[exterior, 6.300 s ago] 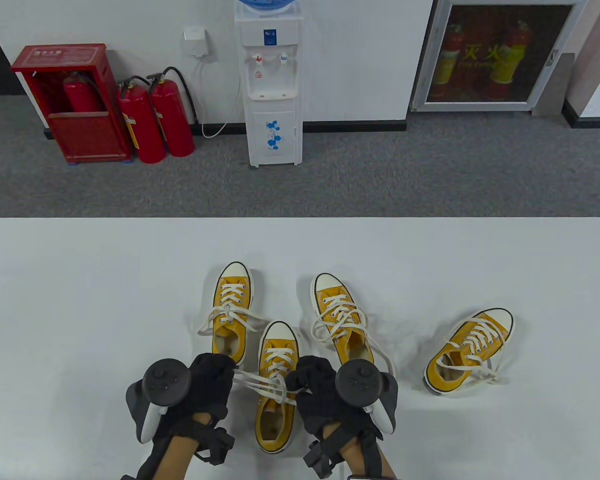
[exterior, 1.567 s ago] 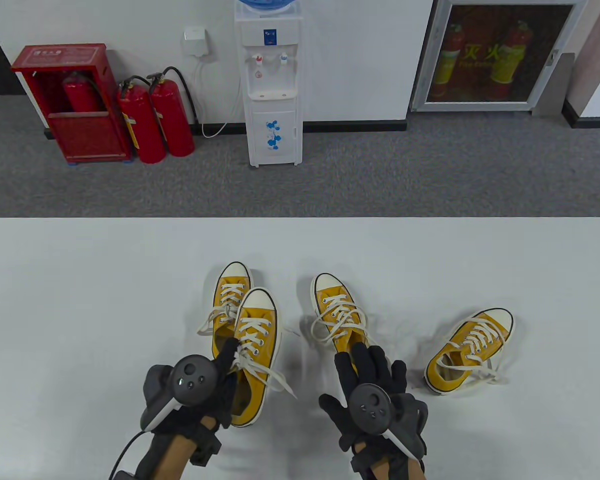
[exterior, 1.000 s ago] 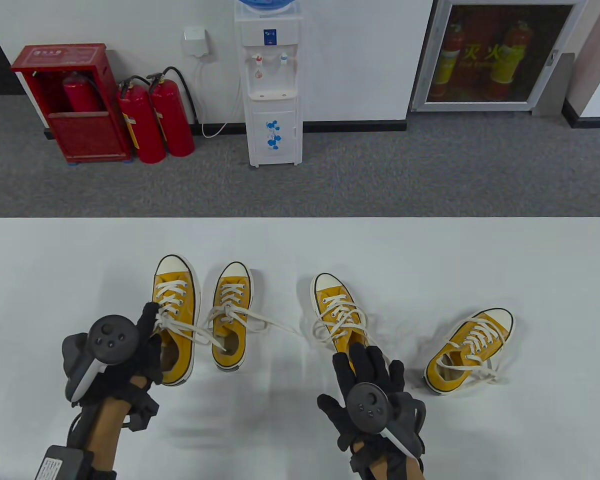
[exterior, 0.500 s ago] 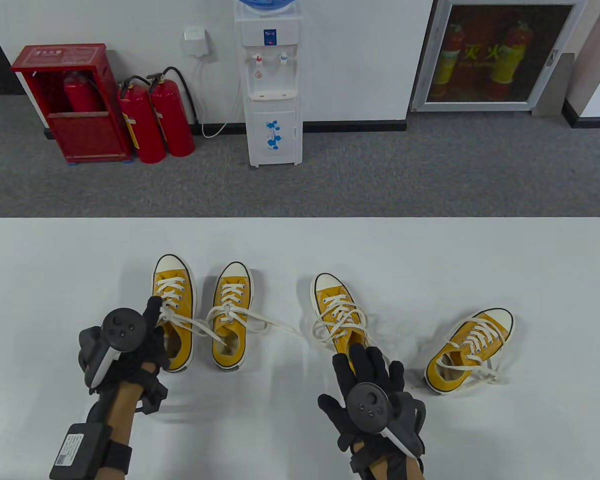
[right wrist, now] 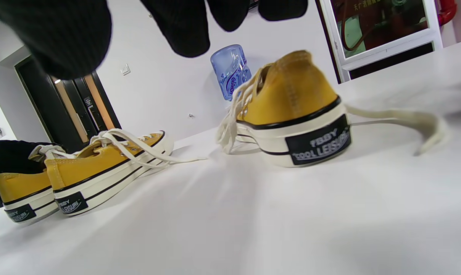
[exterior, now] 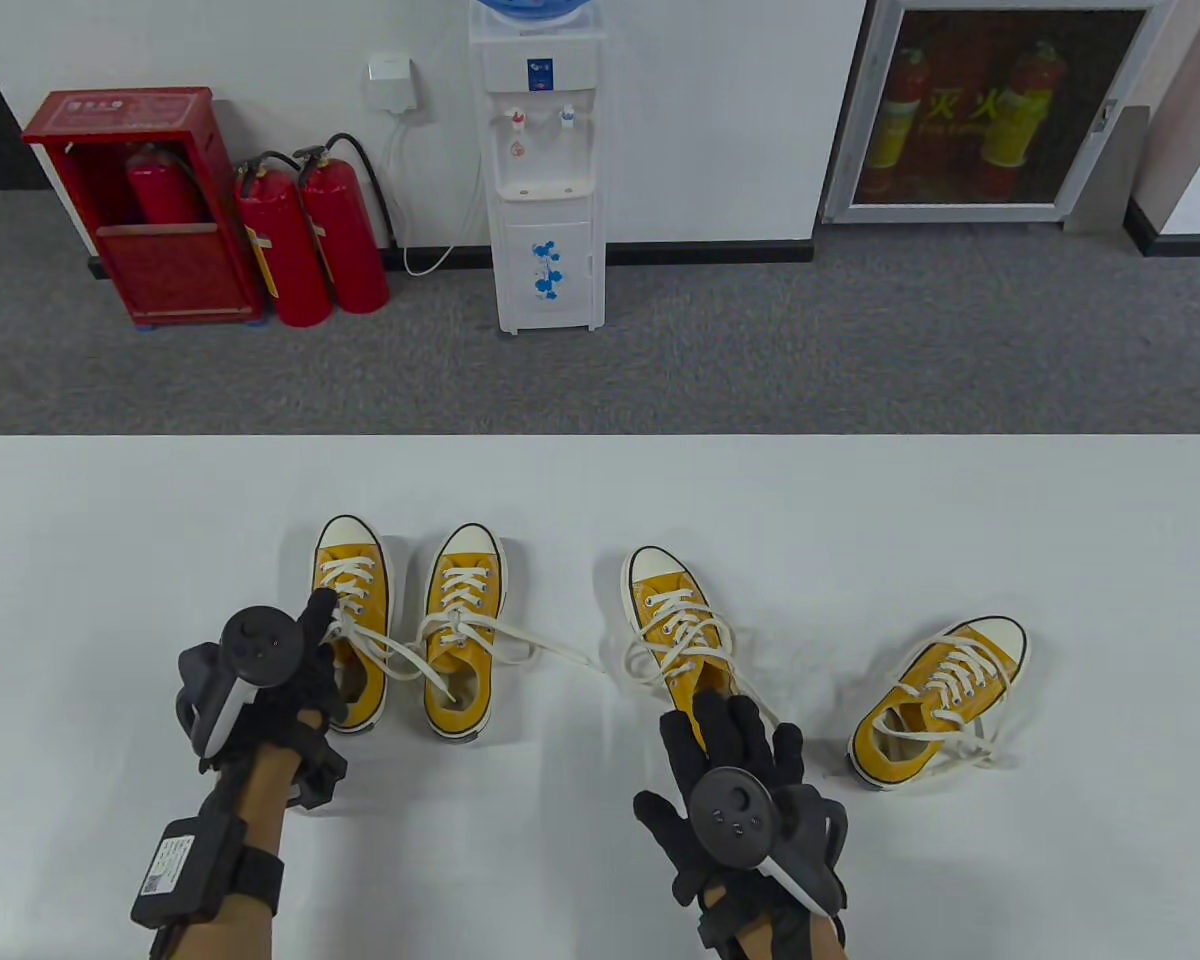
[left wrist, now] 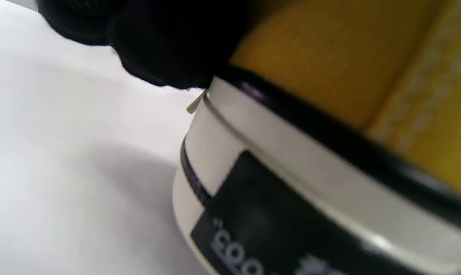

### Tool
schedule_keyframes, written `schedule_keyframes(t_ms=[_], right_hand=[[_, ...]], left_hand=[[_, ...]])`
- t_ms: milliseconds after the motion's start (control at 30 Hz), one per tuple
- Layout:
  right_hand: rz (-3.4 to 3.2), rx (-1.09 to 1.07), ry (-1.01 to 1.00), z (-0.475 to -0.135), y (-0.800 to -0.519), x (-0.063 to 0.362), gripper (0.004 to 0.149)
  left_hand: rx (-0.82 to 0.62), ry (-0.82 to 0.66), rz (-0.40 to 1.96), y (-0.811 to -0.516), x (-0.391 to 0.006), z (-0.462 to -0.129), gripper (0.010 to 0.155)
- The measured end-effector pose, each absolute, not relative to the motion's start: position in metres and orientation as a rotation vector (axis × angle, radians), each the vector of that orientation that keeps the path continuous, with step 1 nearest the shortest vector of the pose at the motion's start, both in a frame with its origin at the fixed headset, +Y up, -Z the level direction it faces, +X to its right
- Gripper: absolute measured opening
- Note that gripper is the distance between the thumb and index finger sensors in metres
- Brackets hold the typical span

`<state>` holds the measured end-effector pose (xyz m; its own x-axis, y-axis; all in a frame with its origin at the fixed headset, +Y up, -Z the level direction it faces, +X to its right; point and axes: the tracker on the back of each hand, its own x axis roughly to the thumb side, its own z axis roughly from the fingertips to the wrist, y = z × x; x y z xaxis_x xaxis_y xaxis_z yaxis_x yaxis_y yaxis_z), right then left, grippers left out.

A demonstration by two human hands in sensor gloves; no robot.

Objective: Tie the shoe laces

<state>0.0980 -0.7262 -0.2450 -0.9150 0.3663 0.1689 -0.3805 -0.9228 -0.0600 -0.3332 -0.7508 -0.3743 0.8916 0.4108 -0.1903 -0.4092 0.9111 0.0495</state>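
Observation:
Four yellow canvas shoes with white laces stand on the white table [exterior: 160, 520]. My left hand [exterior: 300, 665] grips the leftmost shoe [exterior: 352, 590] at its heel end. The left wrist view shows that heel [left wrist: 291, 164] close up, with my gloved fingers [left wrist: 169, 46] on its upper. Its loose lace [exterior: 400, 665] trails across the second shoe [exterior: 465, 610]. My right hand [exterior: 735, 725] hovers with fingers spread over the heel of the third shoe [exterior: 672, 620]. In the right wrist view, its fingers [right wrist: 184, 26] hang above this shoe [right wrist: 291, 110] without touching it. The third shoe's laces lie loose.
The fourth shoe [exterior: 945, 690] stands angled at the right with loose laces. A lace end [exterior: 560, 655] lies between the second and third shoes. Beyond the table's far edge are a water dispenser [exterior: 545, 170] and red fire extinguishers [exterior: 310, 235].
My left hand has carried its shoe from beside the second shoe's right to that shoe's left and has just nudged it a little rightward. My right hand has stayed almost still.

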Motion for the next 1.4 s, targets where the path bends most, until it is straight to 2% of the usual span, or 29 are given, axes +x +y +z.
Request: schedule_keyframes(t_ms=[200, 300, 567, 900, 1133, 1400], right_hand=[[2.745, 0.22, -0.131, -0.245, -0.726, 0.097, 0.081], [2.747, 0.219, -0.128, -0.245, -0.727, 0.097, 0.081], [2.735, 0.194, -0.122, -0.246, -0.727, 0.1, 0.081], [2.739, 0.193, -0.119, -0.246, -0.726, 0.1, 0.081], [2.744, 0.197, -0.11, -0.246, -0.727, 0.1, 0.081], [2.747, 0.199, -0.118, -0.246, -0.727, 0.1, 0.081]], left_hand=[[0.034, 0.235, 0.443, -0.753, -0.341, -0.371, 0.058], [0.03, 0.233, 0.409, -0.747, -0.341, -0.368, 0.063], [0.015, 0.169, 0.381, -0.711, -0.332, -0.352, 0.076], [0.005, 0.04, 0.315, -0.669, -0.307, -0.313, 0.084], [0.019, -0.043, 0.325, -0.668, -0.284, -0.285, 0.087], [-0.004, -0.164, 0.27, -0.687, -0.245, -0.257, 0.09]])
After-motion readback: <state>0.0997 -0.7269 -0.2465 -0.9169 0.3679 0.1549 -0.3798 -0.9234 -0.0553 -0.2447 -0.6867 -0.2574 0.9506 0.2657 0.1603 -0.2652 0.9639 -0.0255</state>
